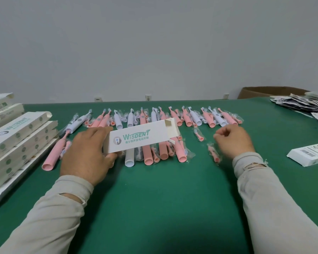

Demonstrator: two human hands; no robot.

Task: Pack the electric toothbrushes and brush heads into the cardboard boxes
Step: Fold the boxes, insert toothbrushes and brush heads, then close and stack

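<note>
Green table (pixel 154 198) under both arms. At centre, left hand (pixel 86 156) clamped on the near end of one white cardboard box (pixel 138 139), "WISDENT" in green on its face, flap end open toward 2 o'clock, held above the near toothbrushes. Right hand (pixel 234 140) at 3 o'clock of the box, fingers loosely curled, gripping nothing, just above the table. Two bagged pink brush heads (pixel 214 153) just left of that hand. Far row of toothbrushes (pixel 154 118) at 12 o'clock: roughly a dozen pink, about six white, exact count unclear under wrappers. Nearer cluster: about four pink handles, one white. Stack of about five boxes (pixel 17 140) at 9 o'clock. One flat box (pixel 310 154) at 3 o'clock. Heap of leaflets (pixel 301 105) at 2 o'clock.
</note>
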